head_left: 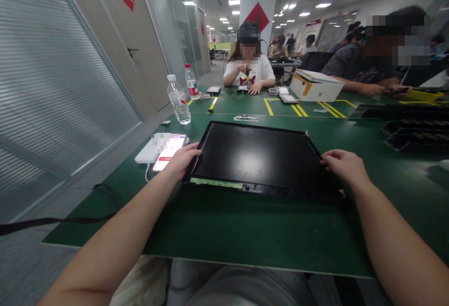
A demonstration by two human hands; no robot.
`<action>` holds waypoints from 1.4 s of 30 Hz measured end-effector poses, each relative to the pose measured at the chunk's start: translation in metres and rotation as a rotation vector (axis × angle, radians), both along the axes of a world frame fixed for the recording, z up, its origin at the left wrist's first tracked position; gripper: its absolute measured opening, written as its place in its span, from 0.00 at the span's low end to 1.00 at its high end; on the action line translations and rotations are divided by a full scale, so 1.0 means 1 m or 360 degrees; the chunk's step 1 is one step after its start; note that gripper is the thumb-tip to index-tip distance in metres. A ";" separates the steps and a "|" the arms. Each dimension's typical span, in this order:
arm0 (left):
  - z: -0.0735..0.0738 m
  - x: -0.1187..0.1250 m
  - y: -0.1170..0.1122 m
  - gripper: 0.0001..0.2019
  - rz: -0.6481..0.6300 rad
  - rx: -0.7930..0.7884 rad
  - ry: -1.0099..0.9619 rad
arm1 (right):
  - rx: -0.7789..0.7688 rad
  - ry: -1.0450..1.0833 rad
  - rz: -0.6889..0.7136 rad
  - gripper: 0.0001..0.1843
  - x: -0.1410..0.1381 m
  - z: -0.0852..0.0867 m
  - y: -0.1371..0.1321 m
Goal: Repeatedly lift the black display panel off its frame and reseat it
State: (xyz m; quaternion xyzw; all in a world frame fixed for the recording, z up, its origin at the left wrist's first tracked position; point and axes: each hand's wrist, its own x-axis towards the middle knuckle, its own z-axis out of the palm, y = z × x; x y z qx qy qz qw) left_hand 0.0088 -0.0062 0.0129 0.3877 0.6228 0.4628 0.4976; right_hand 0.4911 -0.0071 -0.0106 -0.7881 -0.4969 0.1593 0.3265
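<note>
A black flat display panel [259,156] with a thin dark frame lies screen up in front of me, its near edge slightly above the green table. A green strip [215,183] runs along the left part of its near edge. My left hand [184,160] grips the panel's left edge, thumb on top and the other fingers hidden below. At the right edge, my right hand [342,164] pinches the frame between thumb and fingers. Small pale tabs stick out at the panel's right corners.
Left of the panel are a phone [170,151], a white box-like device [147,149] and a water bottle [178,100]. Stacked dark panels [417,130] lie at the right. A white box [315,86] stands further back. One person [249,67] sits opposite, another [354,62] at the right.
</note>
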 end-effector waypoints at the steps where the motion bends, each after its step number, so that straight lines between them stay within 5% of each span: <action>1: 0.001 0.001 -0.001 0.28 0.0014 -0.0062 -0.0061 | 0.0008 -0.0006 0.0003 0.06 0.000 0.000 0.000; 18: 0.001 0.004 -0.006 0.49 -0.0106 -0.0150 -0.0340 | 0.0044 -0.0005 -0.0002 0.07 0.000 -0.002 -0.001; 26: 0.005 0.002 -0.010 0.33 -0.0242 -0.0145 -0.0352 | -0.0001 0.0005 -0.0024 0.06 -0.003 0.002 -0.002; 42: -0.001 -0.002 -0.006 0.23 -0.0216 0.0080 -0.0024 | 0.0065 0.0080 0.0074 0.08 0.001 -0.005 0.001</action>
